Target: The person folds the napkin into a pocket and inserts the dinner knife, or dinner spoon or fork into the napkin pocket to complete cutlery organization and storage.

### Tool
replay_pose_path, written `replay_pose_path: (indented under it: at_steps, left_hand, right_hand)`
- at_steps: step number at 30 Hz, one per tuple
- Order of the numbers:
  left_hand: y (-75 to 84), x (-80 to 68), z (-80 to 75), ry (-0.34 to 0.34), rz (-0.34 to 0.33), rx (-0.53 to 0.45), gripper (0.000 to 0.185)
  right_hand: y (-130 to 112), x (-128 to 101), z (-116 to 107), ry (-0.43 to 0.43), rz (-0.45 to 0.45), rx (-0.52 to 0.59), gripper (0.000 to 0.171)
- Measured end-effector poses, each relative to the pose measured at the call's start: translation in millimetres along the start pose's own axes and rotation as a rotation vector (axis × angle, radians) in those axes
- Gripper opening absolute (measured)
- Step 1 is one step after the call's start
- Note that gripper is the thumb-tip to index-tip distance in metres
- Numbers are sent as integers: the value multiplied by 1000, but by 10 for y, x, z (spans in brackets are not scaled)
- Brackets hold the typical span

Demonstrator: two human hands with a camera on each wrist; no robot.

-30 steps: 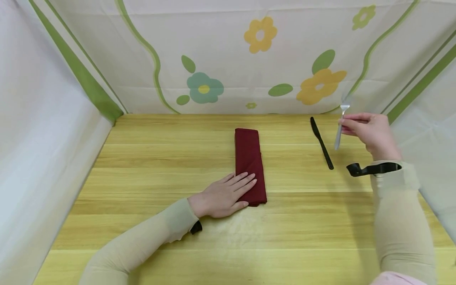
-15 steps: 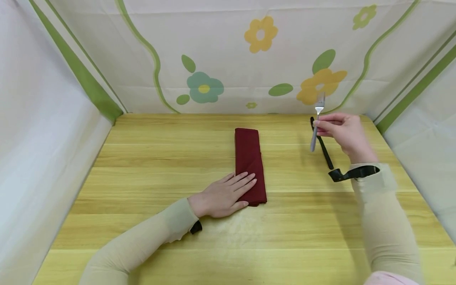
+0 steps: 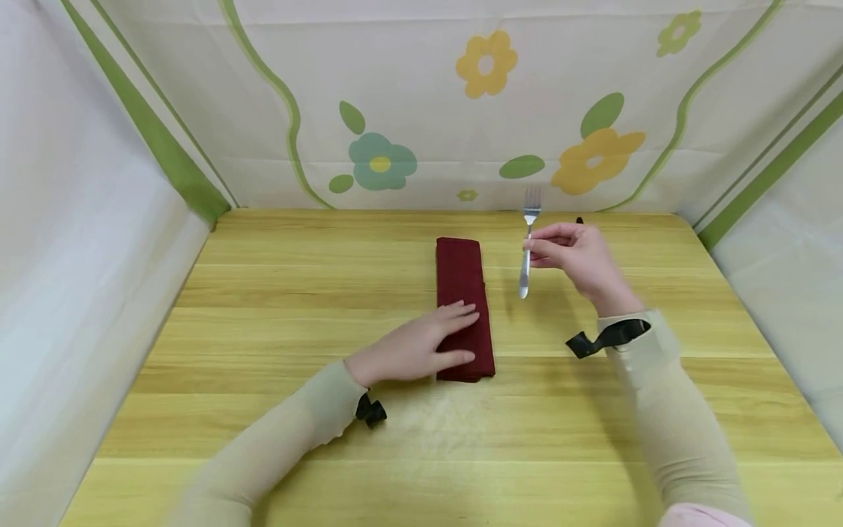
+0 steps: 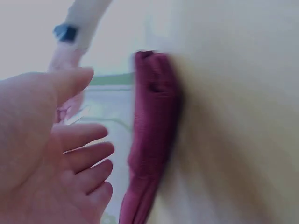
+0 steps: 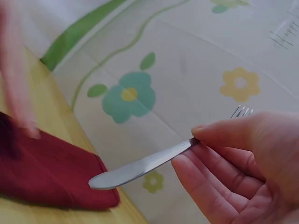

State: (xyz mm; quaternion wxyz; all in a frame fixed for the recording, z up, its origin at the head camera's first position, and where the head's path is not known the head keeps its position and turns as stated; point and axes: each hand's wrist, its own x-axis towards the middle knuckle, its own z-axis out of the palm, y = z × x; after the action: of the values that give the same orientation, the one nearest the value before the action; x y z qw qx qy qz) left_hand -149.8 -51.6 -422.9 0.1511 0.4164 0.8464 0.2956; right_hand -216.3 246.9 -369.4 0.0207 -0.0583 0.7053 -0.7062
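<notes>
My left hand (image 3: 411, 350) lies with fingers straight on the near end of the folded red napkin (image 3: 463, 293) on the worktop (image 3: 263, 293). Beyond it, my right hand (image 3: 574, 258) pinches the fork (image 3: 527, 245) mid-handle, tines up, just right of the napkin. The right wrist view alone shows the thumb-and-finger grip (image 5: 210, 133); the head view alone shows a black knife tip (image 3: 579, 219) behind that hand.
</notes>
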Motion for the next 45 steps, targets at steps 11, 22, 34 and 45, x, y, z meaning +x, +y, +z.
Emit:
replay_pose_path:
  at_steps: [11, 22, 34, 45]
  left_hand:
    - [13, 215, -58, 323, -215, -732, 52]
    - [-33, 245, 40, 411, -203, -975, 23]
    - [-66, 241, 56, 390, -193, -970, 28]
    - [-100, -28, 17, 335, -129, -538, 43]
  right_hand:
    - [80, -78, 536, -168, -28, -19, 11]
    - [161, -116, 747, -197, 63, 1, 21]
    - [143, -43, 754, -171, 109, 120, 7]
    - [-1, 8, 601, -149, 6, 220, 7]
